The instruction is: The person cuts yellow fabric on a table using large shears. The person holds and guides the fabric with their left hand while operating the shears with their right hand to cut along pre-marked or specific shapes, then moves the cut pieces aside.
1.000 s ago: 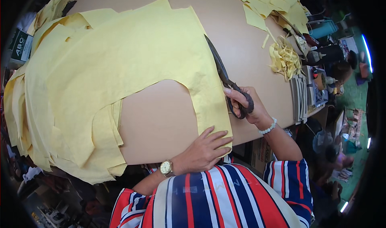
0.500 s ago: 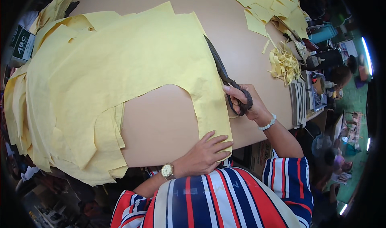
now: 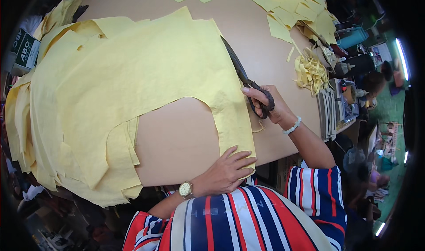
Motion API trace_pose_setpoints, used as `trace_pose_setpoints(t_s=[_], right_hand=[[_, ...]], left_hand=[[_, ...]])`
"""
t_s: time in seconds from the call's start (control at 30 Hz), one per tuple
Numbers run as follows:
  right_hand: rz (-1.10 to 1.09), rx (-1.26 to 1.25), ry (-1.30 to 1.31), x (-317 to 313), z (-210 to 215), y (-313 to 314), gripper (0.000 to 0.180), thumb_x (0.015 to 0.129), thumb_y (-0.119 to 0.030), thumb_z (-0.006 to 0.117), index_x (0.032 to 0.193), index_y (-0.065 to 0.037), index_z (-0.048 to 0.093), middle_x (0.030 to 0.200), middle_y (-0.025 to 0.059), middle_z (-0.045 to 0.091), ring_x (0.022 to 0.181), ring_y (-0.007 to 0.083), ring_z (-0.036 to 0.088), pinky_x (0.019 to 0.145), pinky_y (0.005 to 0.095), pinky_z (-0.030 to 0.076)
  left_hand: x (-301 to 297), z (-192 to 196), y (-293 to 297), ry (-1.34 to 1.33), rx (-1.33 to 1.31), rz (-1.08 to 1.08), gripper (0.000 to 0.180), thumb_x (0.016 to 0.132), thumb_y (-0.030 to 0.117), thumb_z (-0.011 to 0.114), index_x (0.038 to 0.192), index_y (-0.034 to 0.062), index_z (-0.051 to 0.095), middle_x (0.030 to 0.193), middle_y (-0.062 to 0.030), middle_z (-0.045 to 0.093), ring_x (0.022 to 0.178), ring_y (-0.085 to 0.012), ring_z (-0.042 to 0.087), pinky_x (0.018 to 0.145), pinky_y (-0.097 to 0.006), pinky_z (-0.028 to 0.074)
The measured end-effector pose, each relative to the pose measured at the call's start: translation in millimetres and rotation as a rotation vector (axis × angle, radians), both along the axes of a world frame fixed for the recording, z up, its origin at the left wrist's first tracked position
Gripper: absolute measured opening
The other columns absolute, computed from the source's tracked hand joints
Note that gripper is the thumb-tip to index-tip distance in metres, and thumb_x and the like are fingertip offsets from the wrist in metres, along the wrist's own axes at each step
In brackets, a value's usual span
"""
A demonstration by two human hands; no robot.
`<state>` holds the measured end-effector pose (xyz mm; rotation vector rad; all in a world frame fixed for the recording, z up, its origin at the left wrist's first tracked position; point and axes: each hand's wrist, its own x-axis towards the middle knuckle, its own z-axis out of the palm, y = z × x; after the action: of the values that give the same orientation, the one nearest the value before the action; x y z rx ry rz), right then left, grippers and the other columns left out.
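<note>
A thick stack of yellow fabric (image 3: 133, 82) covers most of the brown cutting table (image 3: 177, 136), with a curved piece cut out at the near side. My right hand (image 3: 265, 105) grips dark scissors (image 3: 241, 73) whose blades lie along the fabric's right edge, pointing away from me. My left hand (image 3: 228, 171), with a gold watch on the wrist, lies flat with spread fingers on the near corner of the fabric strip.
Yellow offcuts (image 3: 296, 7) lie at the far right of the table, with a heap of thin yellow strips (image 3: 310, 71) beside them. Stacked papers (image 3: 330, 113) and clutter fill the right edge. A green box (image 3: 26, 49) sits far left.
The scissors and my right hand have moved farther along the fabric's right edge, away from me. My left hand has stayed on the near corner.
</note>
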<state>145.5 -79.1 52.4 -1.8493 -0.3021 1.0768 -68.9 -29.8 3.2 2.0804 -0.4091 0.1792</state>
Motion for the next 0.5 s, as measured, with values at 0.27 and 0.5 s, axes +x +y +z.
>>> trace_pose_setpoints(t_s=[0.27, 0.5], right_hand=[[0.057, -0.045, -0.030, 2, -4, -3, 0.032, 0.075, -0.031, 0.070, 0.063, -0.007, 0.051, 0.047, -0.0023, 0.044, 0.034, 0.0059, 0.039, 0.034, 0.0195, 0.030], [0.034, -0.003, -0.014, 10, 7, 17, 0.034, 0.075, -0.032, 0.069, 0.061, -0.008, 0.050, 0.046, -0.0012, 0.044, 0.036, 0.0069, 0.040, 0.035, 0.0204, 0.031]], left_hand=[[-2, -2, -1, 0.000, 0.002, 0.002, 0.025, 0.080, 0.012, 0.054, 0.104, 0.0078, 0.060, 0.124, -0.0097, 0.050, 0.118, -0.0258, 0.043, 0.100, -0.051, 0.028], [-1, 2, -1, 0.020, -0.005, -0.020, 0.024, 0.080, 0.012, 0.054, 0.103, 0.0082, 0.060, 0.125, -0.0093, 0.048, 0.120, -0.0254, 0.042, 0.100, -0.050, 0.028]])
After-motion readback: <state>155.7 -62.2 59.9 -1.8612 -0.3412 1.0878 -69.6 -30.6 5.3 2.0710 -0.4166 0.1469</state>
